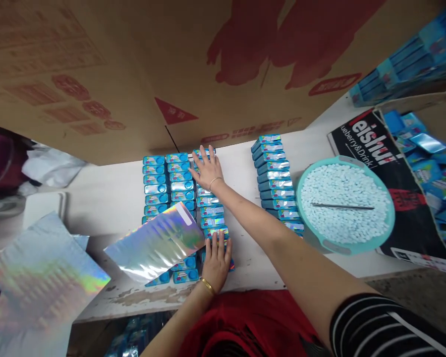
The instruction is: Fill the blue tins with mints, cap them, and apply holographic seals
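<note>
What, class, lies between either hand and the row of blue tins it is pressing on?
Nothing visible. The right hand lies flat on the far end of the row of blue tins, the left hand on the near end. The holographic pouch lies beside them, over neighbouring rows.

A: Tins [176,186]: bright blue, silvery lids, small multicoloured label on each. Same for the separate row [277,176].

B: Pouch [158,243]?

A: Holographic silver, rainbow sheen in bands of green, pink, yellow; white strip at one corner. Second foil sheet [40,277] shows the same rainbow.

B: Bowl?

A: Bowl [388,233] turquoise; pellets [344,191] inside pale blue-white, a thin grey rod across them.

B: Background?

A: Cardboard box [141,64] tan with faded red print and a red triangle. Table [107,198] whitish, worn. Poster [405,198] black, red and white lettering.

B: Clothing?

A: Sleeve [386,322] black with white stripes; lap red. Gold bangle [207,285], thin bracelet [214,181].
</note>
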A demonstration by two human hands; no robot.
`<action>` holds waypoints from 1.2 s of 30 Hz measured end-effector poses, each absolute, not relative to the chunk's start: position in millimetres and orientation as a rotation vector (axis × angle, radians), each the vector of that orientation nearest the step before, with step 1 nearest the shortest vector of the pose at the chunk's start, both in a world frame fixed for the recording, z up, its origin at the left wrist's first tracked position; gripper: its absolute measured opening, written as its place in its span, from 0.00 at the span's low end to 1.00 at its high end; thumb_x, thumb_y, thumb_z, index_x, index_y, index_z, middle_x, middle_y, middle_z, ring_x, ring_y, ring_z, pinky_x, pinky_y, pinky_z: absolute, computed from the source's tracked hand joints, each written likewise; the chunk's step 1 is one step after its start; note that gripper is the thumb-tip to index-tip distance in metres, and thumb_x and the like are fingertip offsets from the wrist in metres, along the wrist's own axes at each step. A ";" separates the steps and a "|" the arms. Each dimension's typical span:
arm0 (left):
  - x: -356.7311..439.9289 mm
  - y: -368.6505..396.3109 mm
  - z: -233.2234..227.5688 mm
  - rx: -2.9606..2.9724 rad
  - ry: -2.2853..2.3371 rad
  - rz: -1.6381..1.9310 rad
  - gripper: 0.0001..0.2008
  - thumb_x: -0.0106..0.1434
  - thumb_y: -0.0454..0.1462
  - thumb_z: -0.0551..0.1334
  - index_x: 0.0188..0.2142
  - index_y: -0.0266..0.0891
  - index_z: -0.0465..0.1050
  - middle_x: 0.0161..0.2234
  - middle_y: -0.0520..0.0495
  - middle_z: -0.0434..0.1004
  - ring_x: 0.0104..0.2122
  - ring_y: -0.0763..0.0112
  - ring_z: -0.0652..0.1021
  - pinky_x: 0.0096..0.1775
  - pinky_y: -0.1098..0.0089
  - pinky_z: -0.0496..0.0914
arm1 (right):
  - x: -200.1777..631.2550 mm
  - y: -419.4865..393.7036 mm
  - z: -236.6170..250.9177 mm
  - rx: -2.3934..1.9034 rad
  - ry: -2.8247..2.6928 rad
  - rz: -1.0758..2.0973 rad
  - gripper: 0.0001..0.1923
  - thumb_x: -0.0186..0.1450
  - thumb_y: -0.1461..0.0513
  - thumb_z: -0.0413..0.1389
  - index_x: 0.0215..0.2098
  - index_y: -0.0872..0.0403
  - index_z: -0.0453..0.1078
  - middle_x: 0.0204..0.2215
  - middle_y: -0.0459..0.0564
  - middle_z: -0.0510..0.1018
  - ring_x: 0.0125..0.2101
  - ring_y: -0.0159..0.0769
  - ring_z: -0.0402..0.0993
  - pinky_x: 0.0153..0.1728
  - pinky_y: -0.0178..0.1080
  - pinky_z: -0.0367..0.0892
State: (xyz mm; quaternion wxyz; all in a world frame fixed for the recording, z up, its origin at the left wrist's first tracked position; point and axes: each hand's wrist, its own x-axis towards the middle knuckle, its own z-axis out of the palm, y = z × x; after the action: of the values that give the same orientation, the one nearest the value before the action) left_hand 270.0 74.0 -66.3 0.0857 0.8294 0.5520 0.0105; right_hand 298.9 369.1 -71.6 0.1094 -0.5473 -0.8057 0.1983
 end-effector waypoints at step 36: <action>295.5 159.5 -49.1 1.313 2.125 0.872 0.40 0.66 0.48 0.55 0.69 0.36 0.37 0.69 0.32 0.40 0.68 0.57 0.46 0.65 0.52 0.51 | 315.7 369.5 -67.7 -1.546 -2.473 0.583 0.33 0.70 0.49 0.39 0.70 0.52 0.44 0.71 0.50 0.33 0.67 0.55 0.19 0.62 0.64 0.37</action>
State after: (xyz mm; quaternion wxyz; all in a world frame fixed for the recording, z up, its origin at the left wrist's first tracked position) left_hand 295.5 159.5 -49.1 0.2455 0.4810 0.7786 0.3196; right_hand 315.7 369.5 -67.7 0.0835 -0.5180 -0.8286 0.1953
